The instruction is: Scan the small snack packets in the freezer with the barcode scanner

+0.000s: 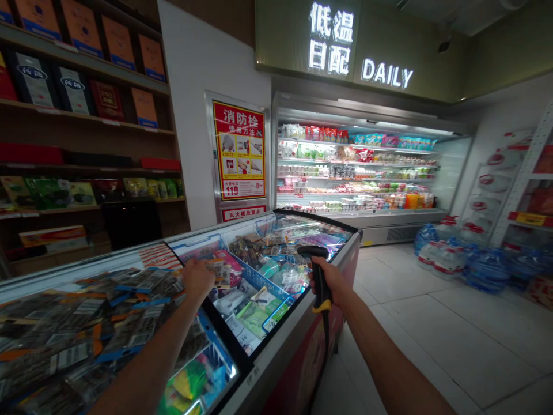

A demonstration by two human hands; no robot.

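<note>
My right hand (332, 282) is wrapped around the handle of a black and yellow barcode scanner (320, 283), held upright by the near edge of a chest freezer (283, 314). A cable hangs from the scanner's base. Above the freezer's glass top, my left hand (199, 278) is closed on a small snack packet (221, 273), which sticks out to the right of the fingers. The fingertips are partly hidden. Many similar dark packets with blue and orange edges (142, 314) lie spread on the glass to the left, under my left forearm.
Inside the freezer, a blue basket (259, 281) and bagged goods show through the glass. Shelves with boxes (82, 92) stand at left. A lit refrigerated display (354, 173) is at the back. Water bottles (486, 270) stand on the tiled floor (415, 328) at right.
</note>
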